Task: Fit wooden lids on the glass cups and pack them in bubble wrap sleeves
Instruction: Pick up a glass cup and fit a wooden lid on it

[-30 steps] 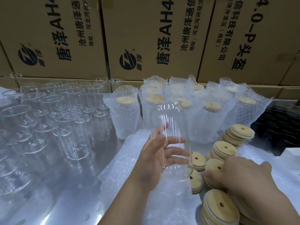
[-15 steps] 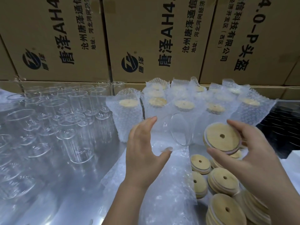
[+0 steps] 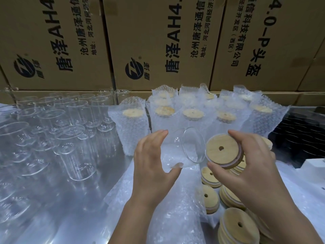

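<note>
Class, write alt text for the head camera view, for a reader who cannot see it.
A person's left hand holds a glass cup on its side while the right hand brings a wooden lid to its open mouth. Behind stand wrapped, lidded cups, with empty glasses left and lid stacks right.

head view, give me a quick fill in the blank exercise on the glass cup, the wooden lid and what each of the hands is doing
1. The left hand holds a clear glass cup tipped on its ____.
2. The right hand holds a round wooden lid with a small ____ in its middle.
3. The lid is not yet ____ the cup's open rim.
4. Behind the hands, lidded cups stand inside ____ sleeves.

Missing words: side; hole; on; bubble wrap
</note>
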